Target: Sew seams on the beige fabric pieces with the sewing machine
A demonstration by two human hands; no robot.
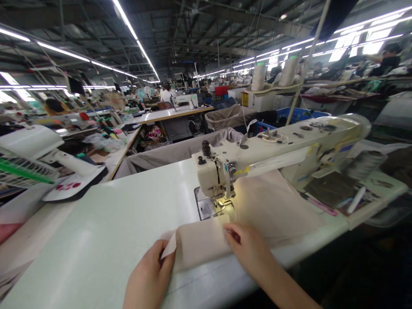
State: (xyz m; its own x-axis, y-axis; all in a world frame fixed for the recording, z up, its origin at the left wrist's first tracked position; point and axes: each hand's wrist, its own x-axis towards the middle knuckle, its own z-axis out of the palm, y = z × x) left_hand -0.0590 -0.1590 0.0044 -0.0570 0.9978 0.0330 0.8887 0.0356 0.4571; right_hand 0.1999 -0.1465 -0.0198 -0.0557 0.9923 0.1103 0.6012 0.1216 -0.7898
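A piece of beige fabric (201, 244) lies on the pale table in front of a sewing machine (210, 176), and a lamp lights the needle area. My left hand (151, 270) pinches its left edge, where a corner folds up between thumb and fingers. With fingertips curled together, my right hand (241, 238) grips the fabric's right edge just below the presser foot (222, 204). More beige cloth (273, 210) is spread under the machine's arm, to the right of the needle.
A white fan (35, 159) stands at the left. Pink-handled scissors (322, 205) and a grey thread cone (367, 165) lie at the right of the machine. Behind the table hangs a grey cloth bin (180, 148). Two large thread cones (258, 77) stand farther back.
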